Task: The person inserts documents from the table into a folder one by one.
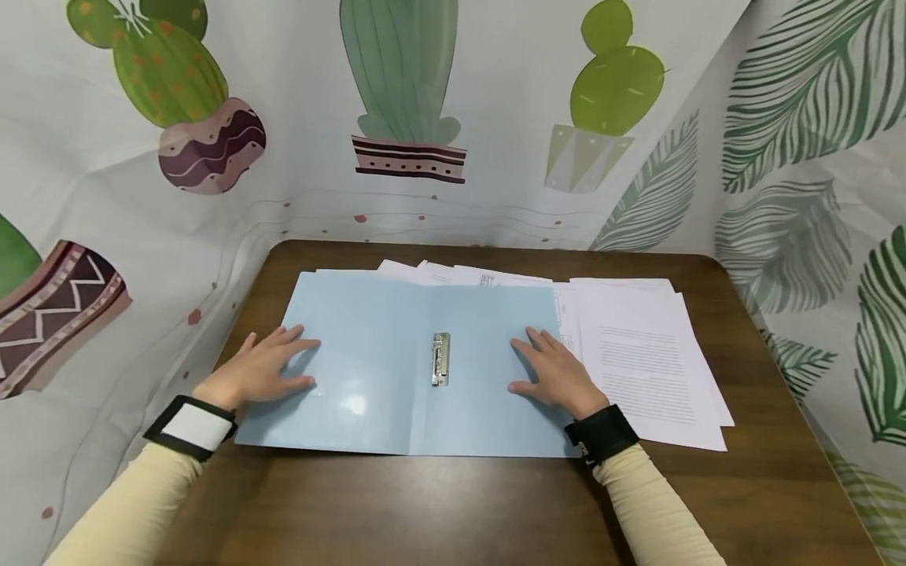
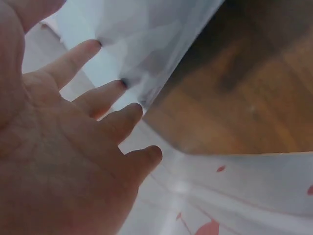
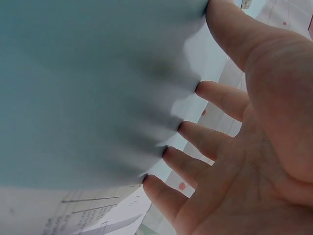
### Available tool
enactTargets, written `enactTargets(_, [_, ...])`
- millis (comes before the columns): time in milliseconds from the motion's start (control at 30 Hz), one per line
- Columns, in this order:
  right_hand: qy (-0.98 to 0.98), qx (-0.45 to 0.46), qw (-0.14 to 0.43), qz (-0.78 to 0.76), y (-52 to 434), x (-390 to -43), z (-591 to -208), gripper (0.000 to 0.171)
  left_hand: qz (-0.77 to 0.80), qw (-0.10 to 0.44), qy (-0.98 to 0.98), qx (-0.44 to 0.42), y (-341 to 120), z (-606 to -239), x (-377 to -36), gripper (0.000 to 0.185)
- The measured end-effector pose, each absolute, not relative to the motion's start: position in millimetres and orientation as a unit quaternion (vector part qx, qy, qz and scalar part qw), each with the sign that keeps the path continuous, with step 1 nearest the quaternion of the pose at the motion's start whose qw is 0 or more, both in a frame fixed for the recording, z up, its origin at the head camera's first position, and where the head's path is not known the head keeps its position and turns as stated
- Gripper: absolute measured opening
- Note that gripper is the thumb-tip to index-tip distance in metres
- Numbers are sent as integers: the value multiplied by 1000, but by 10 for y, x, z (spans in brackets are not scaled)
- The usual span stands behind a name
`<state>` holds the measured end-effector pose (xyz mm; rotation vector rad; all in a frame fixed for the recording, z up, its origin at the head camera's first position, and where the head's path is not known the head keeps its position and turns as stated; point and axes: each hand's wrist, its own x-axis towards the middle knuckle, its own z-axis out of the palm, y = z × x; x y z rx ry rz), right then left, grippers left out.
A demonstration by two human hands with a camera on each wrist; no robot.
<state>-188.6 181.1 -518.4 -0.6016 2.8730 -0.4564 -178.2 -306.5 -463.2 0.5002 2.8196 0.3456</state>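
A light blue folder [image 1: 368, 330] lies spread wide on the table, its inside facing up. A metal lever clip [image 1: 440, 359] is fixed to its right panel, near the fold. My left hand [image 1: 265, 365] rests at the folder's left edge with fingers spread; in the left wrist view its fingertips [image 2: 133, 113] touch the blue cover. On the right panel my right hand [image 1: 555, 371] lies with its fingers extended, and the right wrist view shows its fingertips [image 3: 183, 126] touching the surface. Neither hand grips anything.
Loose printed sheets [image 1: 640, 362] lie to the right of the folder, and more papers [image 1: 460, 275] stick out behind it. The brown wooden table [image 1: 425, 511] has a cactus-print cloth [image 1: 495, 118] hanging behind it.
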Motion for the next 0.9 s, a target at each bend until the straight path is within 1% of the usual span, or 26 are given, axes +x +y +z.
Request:
enactTargets(100, [964,-202,87,-150,1807,-1893,-5181,83,123,127,969,174,-2968,-4779,-1729,70])
enactTargets(167, [964,-205,85,-149,1806,-1893,-5172,82,131,117,969,172,-2804,-4868,-1675,72])
enactTargets(267, [963,-207,84,-148,1806,-1904,-5161,82,143,103,971,162,-2443,-4983,-1567,75])
enactTargets(400, [961,-212,84,-154,1787,-1928,-5144,82,150,105,975,129,-1929,-5105,-1426,84])
enactTargets(500, [961,-210,83,-158,1774,-1938,-5136,83,144,105,978,110,-1610,-5174,-1374,91])
enactTargets(567, [962,-204,85,-159,1768,-1935,-5134,83,140,93,981,100,-1455,-5219,-1370,94])
enactTargets(767, [963,-197,92,-160,1747,-1905,-5163,83,122,58,988,69,-1262,-5321,-1389,102])
enactTargets(900, [963,-199,95,-156,1727,-1884,-5186,82,116,51,990,60,-1255,-5358,-1370,104])
